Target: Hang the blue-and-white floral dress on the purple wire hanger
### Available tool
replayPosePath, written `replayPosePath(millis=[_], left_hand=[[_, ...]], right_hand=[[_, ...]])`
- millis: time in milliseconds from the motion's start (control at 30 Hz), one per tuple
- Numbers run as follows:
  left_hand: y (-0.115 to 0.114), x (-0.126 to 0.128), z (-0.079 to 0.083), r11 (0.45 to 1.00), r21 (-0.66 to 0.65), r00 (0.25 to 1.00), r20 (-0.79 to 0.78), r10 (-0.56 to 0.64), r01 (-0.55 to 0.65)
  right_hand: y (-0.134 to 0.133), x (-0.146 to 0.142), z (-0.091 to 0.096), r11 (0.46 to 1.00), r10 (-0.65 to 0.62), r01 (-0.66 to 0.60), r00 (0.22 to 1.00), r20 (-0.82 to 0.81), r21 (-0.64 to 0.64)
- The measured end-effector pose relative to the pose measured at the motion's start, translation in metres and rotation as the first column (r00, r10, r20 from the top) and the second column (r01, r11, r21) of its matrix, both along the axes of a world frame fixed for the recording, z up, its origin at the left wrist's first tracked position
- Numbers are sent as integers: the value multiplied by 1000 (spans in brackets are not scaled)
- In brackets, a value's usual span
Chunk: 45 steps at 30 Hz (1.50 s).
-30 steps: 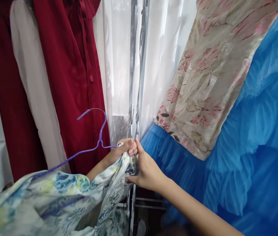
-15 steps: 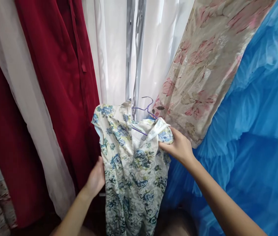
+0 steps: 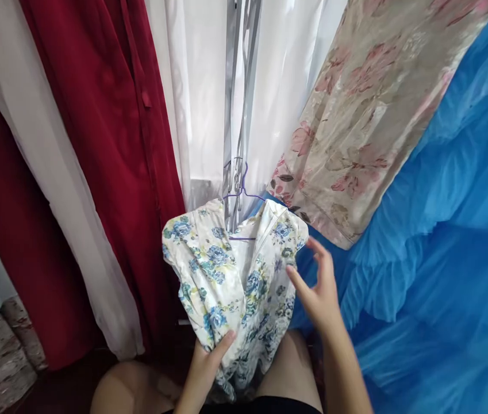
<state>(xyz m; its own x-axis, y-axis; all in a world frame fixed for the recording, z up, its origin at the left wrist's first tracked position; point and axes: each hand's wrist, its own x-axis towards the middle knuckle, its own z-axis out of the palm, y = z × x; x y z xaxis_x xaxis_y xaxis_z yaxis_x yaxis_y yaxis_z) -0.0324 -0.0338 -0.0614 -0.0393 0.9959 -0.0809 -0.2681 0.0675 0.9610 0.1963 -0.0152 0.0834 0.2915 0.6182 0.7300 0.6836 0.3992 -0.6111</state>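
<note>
A white dress with blue flowers [image 3: 230, 276] hangs on a purple wire hanger [image 3: 242, 190], hooked on a metal rack upright [image 3: 237, 115] at the centre. My left hand [image 3: 209, 365] grips the lower part of the dress from below, thumb on the cloth. My right hand [image 3: 319, 290] hovers just right of the dress with fingers spread, holding nothing and close to the dress's right shoulder.
Dark red garments [image 3: 110, 132] and a pale sheer one [image 3: 49, 172] hang at the left. White curtain [image 3: 200, 86] is behind the rack. A beige pink-flowered cloth [image 3: 368, 115] and blue tulle [image 3: 442, 259] fill the right. My knees [image 3: 291, 368] show below.
The dress went from bunched in both hands to hanging on the rack. My right hand has let go of the shoulder and opened. My left hand moved down onto the lower cloth.
</note>
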Motion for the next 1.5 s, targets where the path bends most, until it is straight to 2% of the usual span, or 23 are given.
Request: replayPosePath(millis=[33,67,100,167,233,333,433,567,700,867,967,1033,1167,1267,1333,1367,1433,1467,1500], left_hand=[[-5,2,1,999,21,999,-26,-34,34],[-8,3,3,996,42,996,-54,-77,79],[-11,3,5,991,58,990,-80,-117,121],[-14,1,7,980,77,977,-123,-176,186],[-13,-6,8,975,82,968,-160,-193,207],[-12,-17,9,975,71,955,-227,-192,212],[-14,-19,13,965,68,938,-262,-228,253],[-19,-4,22,926,68,892,-304,-336,372],[-20,10,26,913,88,862,-374,-341,399],[-21,11,30,907,87,850,-394,-349,413],[-26,11,33,916,83,869,-359,-340,393],[-27,8,31,941,92,905,-319,-280,324],[-18,-12,19,994,78,972,-227,-59,79],[-5,-32,13,999,6,983,-178,54,-54],[0,-38,14,983,40,961,-207,185,-181],[0,-38,16,952,122,922,-240,302,-280],[-5,-32,21,816,365,784,-278,556,-449],[-8,-27,24,751,471,730,-278,624,-462],[-12,-21,26,726,542,721,-285,632,-423]], right_hand=[[-8,-16,-19,998,46,-54,983,-176,-40],[-14,-33,-38,976,136,-182,941,-310,-123],[-19,-50,-55,927,217,-321,882,-418,-196],[-23,-81,-79,830,310,-489,804,-508,-267],[-20,-99,-91,782,355,-557,767,-535,-279],[-15,-104,-94,787,353,-560,753,-556,-259],[-20,-93,-94,795,354,-553,757,-550,-250],[-33,-75,-93,829,339,-516,769,-542,-214],[-36,-62,-87,871,275,-451,774,-570,-192],[-29,-69,-74,872,254,-451,751,-610,-191],[-27,-77,-70,863,272,-478,710,-650,-162],[-27,-78,-69,845,287,-513,676,-678,-153],[-33,-71,-68,787,320,-581,669,-671,-205],[-38,-68,-67,717,353,-637,682,-641,-283],[-40,-69,-68,658,372,-677,674,-639,-331],[-40,-70,-70,622,380,-699,663,-645,-352],[-39,-74,-76,566,385,-731,643,-662,-381],[-39,-75,-79,555,382,-735,641,-665,-389],[-39,-76,-81,557,377,-732,644,-665,-392]])
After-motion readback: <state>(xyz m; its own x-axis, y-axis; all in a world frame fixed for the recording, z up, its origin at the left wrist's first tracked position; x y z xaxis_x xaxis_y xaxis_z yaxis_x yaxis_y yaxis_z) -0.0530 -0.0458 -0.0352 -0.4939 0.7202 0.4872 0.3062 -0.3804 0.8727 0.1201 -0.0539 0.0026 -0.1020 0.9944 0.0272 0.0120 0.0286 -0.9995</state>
